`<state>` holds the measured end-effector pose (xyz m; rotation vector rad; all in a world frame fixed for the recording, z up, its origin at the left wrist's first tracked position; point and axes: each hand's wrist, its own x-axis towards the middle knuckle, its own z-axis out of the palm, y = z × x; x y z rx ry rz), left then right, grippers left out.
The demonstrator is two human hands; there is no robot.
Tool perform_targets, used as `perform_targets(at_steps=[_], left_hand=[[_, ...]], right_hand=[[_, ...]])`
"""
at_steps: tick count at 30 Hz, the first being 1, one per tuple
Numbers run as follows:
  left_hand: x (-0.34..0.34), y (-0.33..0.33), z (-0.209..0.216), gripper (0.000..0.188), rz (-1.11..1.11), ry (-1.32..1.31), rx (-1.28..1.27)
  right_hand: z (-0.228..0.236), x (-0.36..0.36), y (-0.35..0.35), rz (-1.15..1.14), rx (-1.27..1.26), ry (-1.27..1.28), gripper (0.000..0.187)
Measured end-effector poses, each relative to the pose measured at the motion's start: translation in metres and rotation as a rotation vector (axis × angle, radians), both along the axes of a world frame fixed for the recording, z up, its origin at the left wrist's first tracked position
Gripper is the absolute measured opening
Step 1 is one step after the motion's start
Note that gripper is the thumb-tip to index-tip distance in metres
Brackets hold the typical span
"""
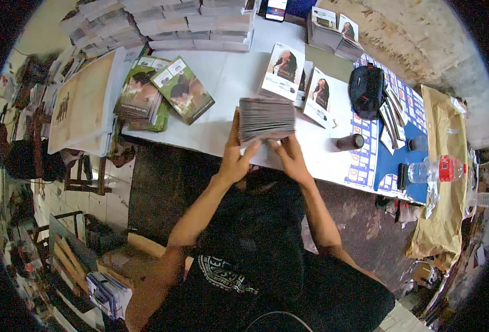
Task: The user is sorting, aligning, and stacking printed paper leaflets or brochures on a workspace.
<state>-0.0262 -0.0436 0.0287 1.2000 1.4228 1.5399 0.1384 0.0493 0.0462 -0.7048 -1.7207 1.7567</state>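
Observation:
A thick stack of leaflets [266, 117] is held up near the table's front edge, its many layered edges facing me. My left hand [238, 160] is closed on its left side, with the thumb at the lower edge. The right side is gripped by my right hand [292, 158], its thumb also at the bottom. Just beyond the stack lies a pile of white leaflets with a picture of a dark-haired person [282, 69]. A similar pile [318, 95] sits to its right. Green leaflets [183, 91] lie fanned out at the left.
Tall stacks of paper [194, 25] line the back left of the white table [217, 133]. Large sheets [86, 102] overhang its left end. To the right are a dark cylinder [351, 142], a black pouch [366, 91] and a plastic bottle [437, 169]. A phone [276, 9] stands at the back.

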Motion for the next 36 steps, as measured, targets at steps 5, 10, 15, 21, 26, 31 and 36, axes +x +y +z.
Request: perform_targets(at_steps=[5, 10, 15, 21, 26, 31, 36], left_hand=[[0.013, 0.011, 0.006, 0.082, 0.024, -0.124, 0.014], [0.017, -0.003, 0.040, 0.079, 0.072, 0.034, 0.016], [-0.001, 0.000, 0.002, 0.076, -0.045, 0.095, 0.038], [0.001, 0.005, -0.001, 0.070, 0.129, 0.535, 0.045], [-0.004, 0.018, 0.050, 0.041, 0.124, 0.395, 0.079], [-0.021, 0.023, 0.115, 0.041, -0.087, 1.046, 0.038], [-0.038, 0.039, 0.083, 0.036, -0.210, 1.304, -0.107]], right_hand=[[-0.020, -0.008, -0.009, -0.160, 0.146, 0.013, 0.042], [0.022, -0.006, -0.022, -0.138, 0.200, 0.055, 0.037], [0.004, 0.000, -0.015, -0.105, 0.227, -0.098, 0.031], [-0.003, -0.006, -0.021, -0.228, 0.227, -0.008, 0.032], [0.004, -0.012, -0.030, -0.383, 0.114, 0.068, 0.040], [-0.003, 0.016, -0.028, -0.531, -0.073, 0.140, 0.052], [-0.003, 0.055, -0.018, -0.680, 0.047, 0.031, 0.050]])
